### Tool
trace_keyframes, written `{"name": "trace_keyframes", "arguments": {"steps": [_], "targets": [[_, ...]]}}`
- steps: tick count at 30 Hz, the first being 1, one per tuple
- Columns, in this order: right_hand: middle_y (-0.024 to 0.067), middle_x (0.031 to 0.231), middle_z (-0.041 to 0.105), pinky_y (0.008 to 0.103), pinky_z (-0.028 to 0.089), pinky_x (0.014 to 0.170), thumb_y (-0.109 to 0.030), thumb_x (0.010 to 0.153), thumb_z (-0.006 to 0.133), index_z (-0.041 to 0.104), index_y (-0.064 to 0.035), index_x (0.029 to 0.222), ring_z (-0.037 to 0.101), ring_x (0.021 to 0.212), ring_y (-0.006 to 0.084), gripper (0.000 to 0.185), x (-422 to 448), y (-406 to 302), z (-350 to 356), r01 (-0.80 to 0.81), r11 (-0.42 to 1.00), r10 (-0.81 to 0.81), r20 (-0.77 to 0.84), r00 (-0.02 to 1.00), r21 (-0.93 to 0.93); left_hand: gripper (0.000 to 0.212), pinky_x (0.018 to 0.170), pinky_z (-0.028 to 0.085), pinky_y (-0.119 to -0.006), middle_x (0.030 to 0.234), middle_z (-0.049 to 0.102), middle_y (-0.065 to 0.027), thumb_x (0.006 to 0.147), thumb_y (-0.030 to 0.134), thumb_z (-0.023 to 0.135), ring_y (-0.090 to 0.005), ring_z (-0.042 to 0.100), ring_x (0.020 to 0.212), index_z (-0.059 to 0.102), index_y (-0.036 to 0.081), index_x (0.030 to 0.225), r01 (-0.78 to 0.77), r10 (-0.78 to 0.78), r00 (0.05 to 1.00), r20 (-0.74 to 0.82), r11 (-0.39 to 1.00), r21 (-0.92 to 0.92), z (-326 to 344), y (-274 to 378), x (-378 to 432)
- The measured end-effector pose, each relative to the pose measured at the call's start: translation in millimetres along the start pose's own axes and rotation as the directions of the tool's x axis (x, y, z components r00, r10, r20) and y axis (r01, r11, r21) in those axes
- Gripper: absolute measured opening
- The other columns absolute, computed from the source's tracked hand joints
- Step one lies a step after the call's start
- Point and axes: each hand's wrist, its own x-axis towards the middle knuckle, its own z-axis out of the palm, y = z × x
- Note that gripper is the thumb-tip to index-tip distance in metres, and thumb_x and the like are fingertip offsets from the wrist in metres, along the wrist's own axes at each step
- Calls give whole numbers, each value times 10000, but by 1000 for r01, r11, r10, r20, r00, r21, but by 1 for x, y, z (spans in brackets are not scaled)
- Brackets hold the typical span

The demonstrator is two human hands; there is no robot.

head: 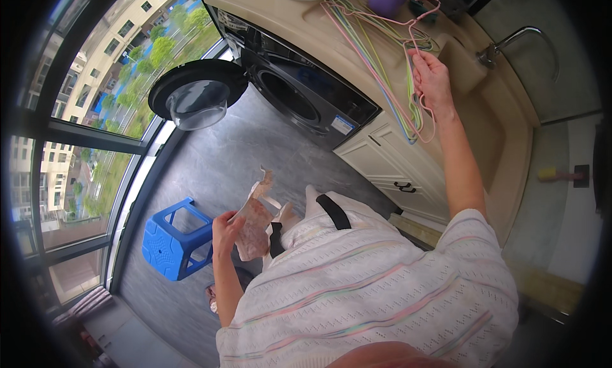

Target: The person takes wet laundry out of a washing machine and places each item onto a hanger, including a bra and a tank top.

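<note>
My left hand grips the edge of a light pink lace garment, which hangs down beside my legs above the grey floor. Out over the counter, my right hand is closed on a pink clothes hanger. A bunch of pastel hangers in pink, blue, green and yellow lies on the beige countertop just left of that hand, partly overhanging the front edge. Whether my right fingers hold more than one hanger cannot be told.
A front-loading washing machine stands under the counter, its round door swung wide. A blue plastic stool is on the floor near the windows. The sink and chrome faucet are at right; a purple container stands behind the hangers.
</note>
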Motion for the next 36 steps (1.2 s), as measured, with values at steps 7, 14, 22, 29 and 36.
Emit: {"name": "trace_keyframes", "arguments": {"steps": [7,14,22,29,36], "targets": [[-38,529,413,191,281,344,-174,867,490,558,-50,970,342,384,31,175,-4,3,14,35,998,-38,63,997,54,269,562,425,-223,716,598,-36,708,132,630,-81,522,621,607,-63,891,34,-34,999,-15,999,-18,7,-2,2],[131,705,599,380,461,603,-294,697,570,573,-96,791,588,681,296,219,22,23,-4,68,448,-183,-17,983,-891,255,558,427,-220,713,599,-27,709,128,635,-72,517,615,613,-56,885,25,-25,1000,-10,1000,17,14,-3,0],[104,633,584,322,443,492,-218,719,568,550,-47,790,567,540,212,186,34,11,-23,55,589,-114,-15,993,-806,256,570,434,-227,713,605,-33,710,125,631,-72,525,620,616,-55,891,-20,20,1000,4,996,84,21,2,1],[-52,527,393,163,215,336,-86,840,485,543,5,994,291,374,11,188,-41,-65,20,16,989,7,157,988,-144,266,577,440,-242,698,609,-48,700,147,619,-82,533,628,621,-46,883,30,-28,998,-62,999,34,17,-3,6],[-73,518,344,160,213,357,-141,872,472,548,-11,996,291,409,-3,195,-16,-72,128,22,999,-34,401,916,35,268,589,439,-255,697,612,-60,699,162,610,-101,536,624,622,-38,876,35,-34,999,-39,999,37,-9,-4,29]]}}
